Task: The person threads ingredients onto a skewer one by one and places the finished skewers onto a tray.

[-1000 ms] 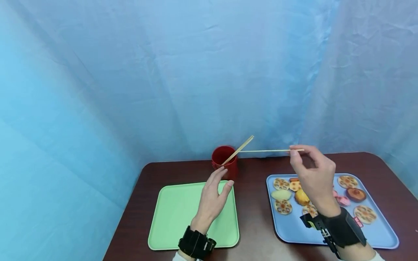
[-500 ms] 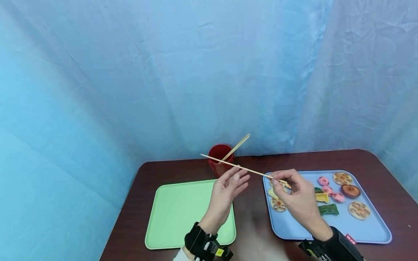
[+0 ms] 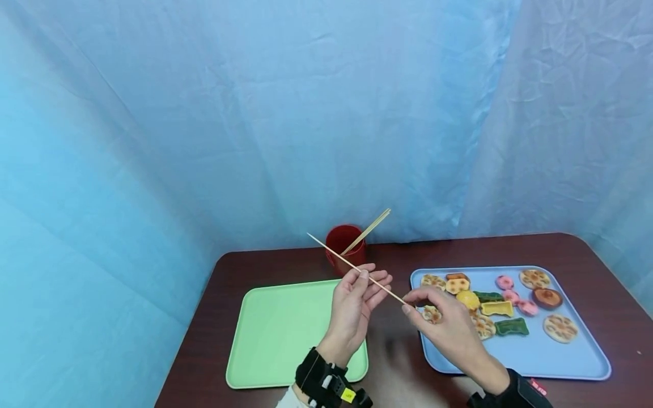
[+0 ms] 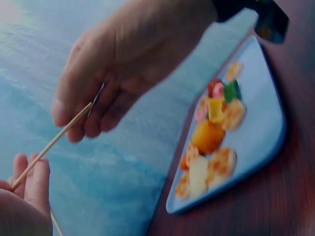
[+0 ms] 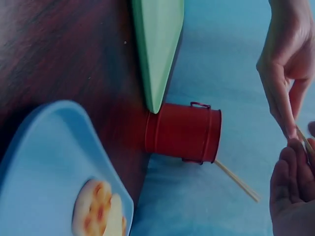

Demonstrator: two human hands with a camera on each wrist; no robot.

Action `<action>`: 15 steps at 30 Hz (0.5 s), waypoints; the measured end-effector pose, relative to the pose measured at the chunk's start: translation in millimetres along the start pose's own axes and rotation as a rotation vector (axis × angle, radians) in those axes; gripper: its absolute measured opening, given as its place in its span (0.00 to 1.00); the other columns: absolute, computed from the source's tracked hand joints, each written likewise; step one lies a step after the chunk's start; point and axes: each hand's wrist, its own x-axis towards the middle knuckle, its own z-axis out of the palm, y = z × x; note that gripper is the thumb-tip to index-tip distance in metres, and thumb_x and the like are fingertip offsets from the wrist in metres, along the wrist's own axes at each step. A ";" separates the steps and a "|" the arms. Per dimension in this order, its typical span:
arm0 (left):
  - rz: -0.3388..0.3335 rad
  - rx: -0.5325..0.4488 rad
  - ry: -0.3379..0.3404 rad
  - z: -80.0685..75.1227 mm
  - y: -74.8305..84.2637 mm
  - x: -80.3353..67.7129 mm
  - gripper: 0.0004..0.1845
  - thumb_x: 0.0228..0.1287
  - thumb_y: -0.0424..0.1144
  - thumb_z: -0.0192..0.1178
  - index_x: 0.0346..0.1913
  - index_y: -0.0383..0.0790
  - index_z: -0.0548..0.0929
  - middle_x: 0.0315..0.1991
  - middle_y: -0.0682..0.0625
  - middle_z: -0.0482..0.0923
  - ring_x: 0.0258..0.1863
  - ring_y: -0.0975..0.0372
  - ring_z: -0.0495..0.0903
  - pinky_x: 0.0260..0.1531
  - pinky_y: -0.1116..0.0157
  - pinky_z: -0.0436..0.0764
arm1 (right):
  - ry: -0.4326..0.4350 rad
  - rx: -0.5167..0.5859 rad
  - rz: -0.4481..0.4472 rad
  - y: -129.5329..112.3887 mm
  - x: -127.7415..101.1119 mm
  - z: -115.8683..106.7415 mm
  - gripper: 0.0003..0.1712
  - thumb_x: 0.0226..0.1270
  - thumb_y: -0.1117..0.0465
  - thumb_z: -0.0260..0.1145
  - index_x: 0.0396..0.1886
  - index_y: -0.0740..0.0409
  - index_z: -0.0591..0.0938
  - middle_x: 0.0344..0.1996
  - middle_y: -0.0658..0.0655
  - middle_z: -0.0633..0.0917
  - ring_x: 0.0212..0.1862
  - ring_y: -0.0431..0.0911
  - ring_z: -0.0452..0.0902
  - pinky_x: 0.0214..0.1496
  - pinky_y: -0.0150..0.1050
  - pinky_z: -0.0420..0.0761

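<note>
Left hand (image 3: 352, 309): palm turned up, thumb and fingers closed together on a thin wooden skewer (image 3: 347, 262).
Right hand (image 3: 449, 328): thumb and fingertips pinching the skewer's near end, right of the left-hand grip.
Skewer: held aslant in the air between the two grips — its slim far end running on past the left hand, crossing in front of a red cup (image 5: 182, 130) in the head view.
Red cup: upright, beyond the left-hand grip; further sticks (image 3: 374, 225) stand in it, leaning right.
Green tray (image 3: 285, 340): left of the grips, its right edge partly behind the left hand.
Blue tray (image 3: 535, 360): right of the left-hand grip, partly behind the right hand.
Blue tray, contents: food pieces — round browned slices (image 3: 561, 328), pink pieces (image 3: 511, 297), a yellow piece (image 3: 497, 308), a brown cap (image 3: 548, 298), green pieces (image 3: 512, 327) — mostly beyond and right of the right-hand grip.
Table (image 3: 393, 357): dark reddish brown, below both grips.
</note>
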 end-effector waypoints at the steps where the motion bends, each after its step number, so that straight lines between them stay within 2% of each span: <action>1: 0.009 0.024 0.004 -2.8 -0.2 0.1 0.15 0.82 0.36 0.52 0.62 0.31 0.76 0.48 0.39 0.85 0.53 0.49 0.87 0.55 0.55 0.82 | -0.009 -0.014 0.013 2.1 0.8 -0.9 0.10 0.67 0.62 0.75 0.45 0.45 0.86 0.38 0.39 0.85 0.39 0.37 0.81 0.40 0.32 0.80; 8: 0.068 0.252 0.017 -23.1 -1.0 -1.4 0.15 0.81 0.38 0.54 0.61 0.33 0.79 0.38 0.43 0.82 0.37 0.58 0.86 0.47 0.57 0.86 | -0.065 -0.166 -0.002 29.1 11.6 -20.9 0.08 0.69 0.62 0.73 0.46 0.52 0.87 0.39 0.45 0.87 0.38 0.37 0.82 0.37 0.36 0.83; 12: 0.096 0.372 0.016 -32.3 -4.2 -3.3 0.16 0.80 0.40 0.56 0.61 0.35 0.81 0.36 0.43 0.82 0.31 0.61 0.85 0.42 0.61 0.87 | -0.161 -0.271 0.020 43.8 15.6 -31.5 0.10 0.69 0.60 0.73 0.47 0.56 0.87 0.39 0.50 0.88 0.37 0.43 0.83 0.35 0.39 0.82; 15: 0.127 0.465 -0.019 -38.0 -6.4 -4.5 0.16 0.80 0.40 0.56 0.62 0.36 0.82 0.35 0.42 0.83 0.30 0.63 0.83 0.40 0.62 0.87 | -0.243 -0.341 0.038 53.3 15.3 -36.1 0.13 0.67 0.60 0.75 0.48 0.59 0.87 0.42 0.54 0.88 0.39 0.48 0.83 0.37 0.43 0.83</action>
